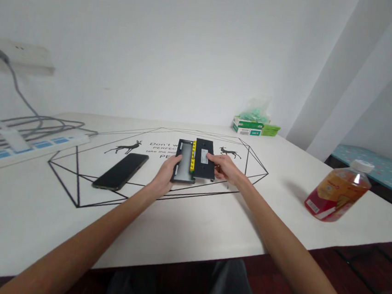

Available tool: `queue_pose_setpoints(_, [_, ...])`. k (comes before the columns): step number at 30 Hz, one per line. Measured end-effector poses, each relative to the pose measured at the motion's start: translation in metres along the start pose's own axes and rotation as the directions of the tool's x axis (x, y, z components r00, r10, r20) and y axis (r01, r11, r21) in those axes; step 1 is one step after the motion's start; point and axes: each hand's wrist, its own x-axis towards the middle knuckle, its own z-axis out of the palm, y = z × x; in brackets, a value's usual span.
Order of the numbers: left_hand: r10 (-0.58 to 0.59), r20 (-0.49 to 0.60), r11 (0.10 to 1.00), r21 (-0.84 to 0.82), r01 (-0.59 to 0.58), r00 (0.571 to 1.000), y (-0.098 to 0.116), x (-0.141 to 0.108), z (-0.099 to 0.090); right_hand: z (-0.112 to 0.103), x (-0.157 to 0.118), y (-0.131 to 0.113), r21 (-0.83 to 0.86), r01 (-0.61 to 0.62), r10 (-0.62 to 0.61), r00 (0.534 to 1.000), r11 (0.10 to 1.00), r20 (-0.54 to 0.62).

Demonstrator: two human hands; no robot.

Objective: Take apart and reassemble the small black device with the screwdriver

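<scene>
Above the table's middle, both hands hold a flat black rectangular case in two parts, side by side. My left hand (pixel 165 175) grips the outer edge of the left part, a shallow black tray (pixel 185 160) with a grey inside, thumb on its rim. My right hand (pixel 227 167) is closed on the right part, a black panel (pixel 204 147) with a small white label, its thumb lying on the face near that label. A yellow toothed strip (pixel 193 156) runs between the two parts. Whether they are joined there I cannot tell. The fingers underneath are mostly hidden.
A black phone (pixel 121 171) lies left of my hands. Further left are a power strip (pixel 36 148) and coiled grey cables (pixel 38 125). An orange drink bottle (pixel 339 191) stands at the right. Green-and-white boxes (pixel 248 126) sit at the back by the wall.
</scene>
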Motion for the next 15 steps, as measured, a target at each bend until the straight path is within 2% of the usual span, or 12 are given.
queue_pose_setpoints(3, [0.004,-0.080,0.999,0.040,-0.001,0.997,-0.005,-0.007,0.007,0.005,-0.002,0.001,-0.042,-0.024,0.026,0.999,0.999,0.045])
queue_pose_setpoints(5, [-0.021,-0.071,0.997,0.077,0.027,0.997,-0.007,-0.011,0.010,0.008,-0.003,0.001,-0.061,-0.032,0.036,0.997,0.998,0.069])
queue_pose_setpoints(15, [-0.081,0.087,0.997,0.014,0.080,0.993,-0.008,-0.020,0.016,0.009,-0.001,0.010,-0.111,-0.032,0.042,0.996,0.993,0.084])
